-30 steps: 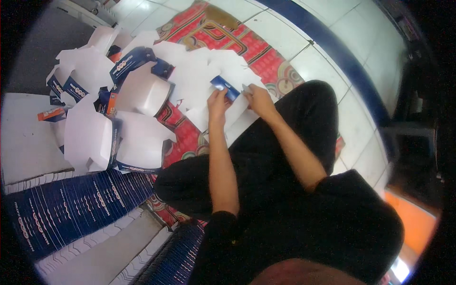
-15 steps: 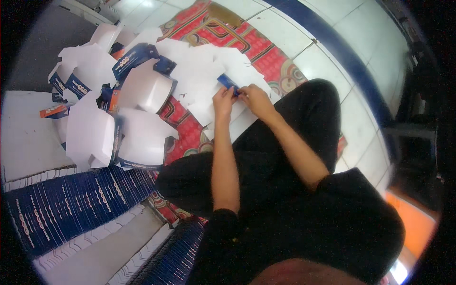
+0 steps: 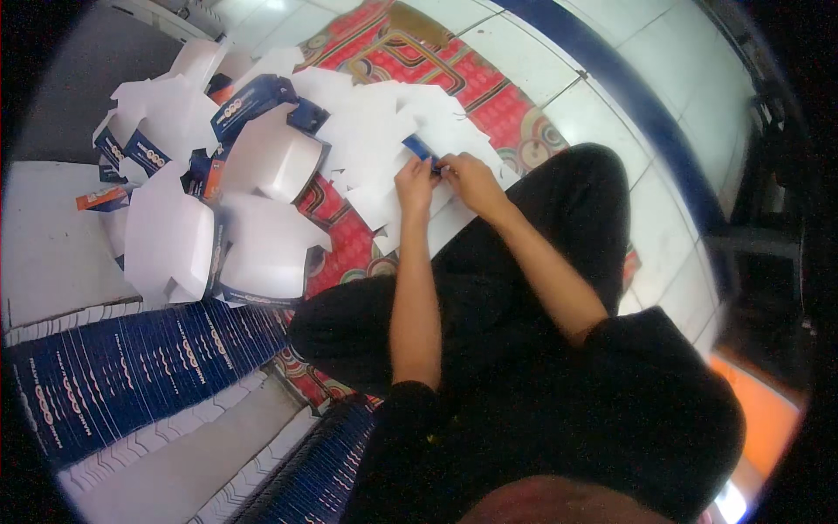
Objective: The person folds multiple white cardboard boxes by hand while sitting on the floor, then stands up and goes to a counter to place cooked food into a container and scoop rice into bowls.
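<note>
Blue piece (image 3: pixel 415 144) sits pinched in left grip (image 3: pixel 415 184).

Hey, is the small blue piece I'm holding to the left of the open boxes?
No, the blue piece in the left hand is to the right of the open boxes.

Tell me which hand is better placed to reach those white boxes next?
Probably the left hand: it's nearer the open white boxes on the person's left, while the right hand is farther across. Both hands are at the small blue piece, so the left would likely need freeing first.
</note>
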A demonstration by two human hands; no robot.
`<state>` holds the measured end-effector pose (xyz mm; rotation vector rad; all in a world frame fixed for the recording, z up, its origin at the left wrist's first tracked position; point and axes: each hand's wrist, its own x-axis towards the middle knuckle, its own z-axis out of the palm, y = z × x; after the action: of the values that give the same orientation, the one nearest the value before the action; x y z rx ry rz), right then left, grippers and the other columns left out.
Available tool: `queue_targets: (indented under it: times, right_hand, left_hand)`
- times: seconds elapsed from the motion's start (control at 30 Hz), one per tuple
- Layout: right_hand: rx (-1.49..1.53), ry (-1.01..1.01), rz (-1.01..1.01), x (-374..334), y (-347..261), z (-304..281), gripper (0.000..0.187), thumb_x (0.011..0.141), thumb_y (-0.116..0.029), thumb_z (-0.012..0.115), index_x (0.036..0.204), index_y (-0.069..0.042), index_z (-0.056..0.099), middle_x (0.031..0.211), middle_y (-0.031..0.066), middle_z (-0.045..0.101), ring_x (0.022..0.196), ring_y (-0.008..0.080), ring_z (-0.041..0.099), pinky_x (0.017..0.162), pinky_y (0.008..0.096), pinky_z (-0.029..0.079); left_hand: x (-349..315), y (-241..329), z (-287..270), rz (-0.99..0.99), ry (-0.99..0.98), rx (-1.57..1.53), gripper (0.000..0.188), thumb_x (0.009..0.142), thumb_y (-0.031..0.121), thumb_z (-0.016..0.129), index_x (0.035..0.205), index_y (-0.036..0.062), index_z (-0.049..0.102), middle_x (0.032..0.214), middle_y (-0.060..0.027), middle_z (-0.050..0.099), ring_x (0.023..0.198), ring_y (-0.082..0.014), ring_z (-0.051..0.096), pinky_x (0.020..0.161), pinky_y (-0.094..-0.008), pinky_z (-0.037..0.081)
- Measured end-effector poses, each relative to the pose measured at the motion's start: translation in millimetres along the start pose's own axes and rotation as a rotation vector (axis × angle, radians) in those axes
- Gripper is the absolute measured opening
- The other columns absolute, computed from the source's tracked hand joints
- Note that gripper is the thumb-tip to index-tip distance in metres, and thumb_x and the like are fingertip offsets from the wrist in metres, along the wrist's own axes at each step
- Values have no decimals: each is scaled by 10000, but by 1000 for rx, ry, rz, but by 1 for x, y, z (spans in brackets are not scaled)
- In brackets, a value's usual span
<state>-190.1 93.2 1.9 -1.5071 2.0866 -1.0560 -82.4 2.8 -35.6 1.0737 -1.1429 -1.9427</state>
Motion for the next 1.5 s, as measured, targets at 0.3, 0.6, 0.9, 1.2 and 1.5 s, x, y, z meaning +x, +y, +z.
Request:
queue_targets:
  times: [0.3, 0.6, 0.9, 1.2, 1.5]
  right_hand:
    - [52, -55, 218, 9, 2, 4, 193, 901, -140, 623, 1063, -38, 649, 1012, 237, 661, 969, 405, 630, 818, 479, 485]
    - [-157, 129, 302, 15, 43, 21, 191, 890, -89, 517, 1022, 4, 618, 927, 279, 658, 934, 453, 640, 836, 533, 497]
    - [-132, 382, 252, 37, 41, 3, 320, 899, -52, 464, 1179, 9, 605, 965, 294, 654, 941, 472, 626, 814, 541, 479]
    - [33, 462, 58, 34, 25, -5, 321, 925, -48, 467, 1216, 28, 578, 1020, 300, 636, 988, 464, 611, 862, 510, 475]
    - [-101, 397, -340, 12, -48, -28, 440, 836, -275, 719, 1209, -76, 596, 1119, 169, 597, 1132, 377, 524, 996, 492, 389]
  left_hand:
    - [-4, -9, 3, 95, -37, 324, 248, 925, 9, 548, 1134, -100, 625, 924, -134, 719, 723, -134, 661, 623, -261, 552]
    - [-30, 44, -19, 540, 407, 868, 277, 906, 119, 565, 1089, -73, 643, 985, -221, 696, 902, -312, 677, 790, -388, 536]
    - [-27, 66, -70, -229, 252, 278, 581, 911, 480, 618, 1206, -21, 611, 1099, -132, 675, 938, -273, 657, 786, -399, 498]
    - [-37, 86, -39, -54, 99, 67, 456, 856, 393, 742, 1102, 36, 602, 866, -60, 625, 781, -162, 643, 620, -280, 522]
    - [-8, 62, -47, 68, 276, -162, 360, 816, 180, 787, 1057, 25, 570, 851, -52, 594, 717, -167, 621, 554, -314, 520]
